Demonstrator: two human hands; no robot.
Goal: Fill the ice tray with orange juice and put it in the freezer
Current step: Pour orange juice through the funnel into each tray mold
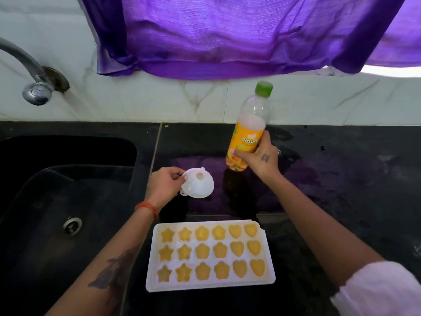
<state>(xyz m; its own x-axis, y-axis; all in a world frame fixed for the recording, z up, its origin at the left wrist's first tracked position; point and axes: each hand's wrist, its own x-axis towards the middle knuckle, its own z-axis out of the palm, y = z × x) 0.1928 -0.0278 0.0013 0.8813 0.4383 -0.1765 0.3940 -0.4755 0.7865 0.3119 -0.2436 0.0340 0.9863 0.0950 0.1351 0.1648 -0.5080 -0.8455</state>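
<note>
On glossy black counter [319, 179]: star-, flower-, heart-moulded tray [210, 255] full.

Bare counter [341, 179] right of bottle [247, 137].

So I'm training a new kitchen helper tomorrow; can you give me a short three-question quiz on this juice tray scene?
1. True or false: the cap is on the bottle that the right hand grips.
2. What does the left hand hold? A) a spoon B) a funnel C) a cloth
3. Fill the gap: the moulds of the ice tray on the counter have three shapes: stars, flowers and ____.

Key
1. True: the green cap is on.
2. B: its fingers pinch the rim of the white funnel.
3. Hearts, and all the moulds show orange juice.
</note>
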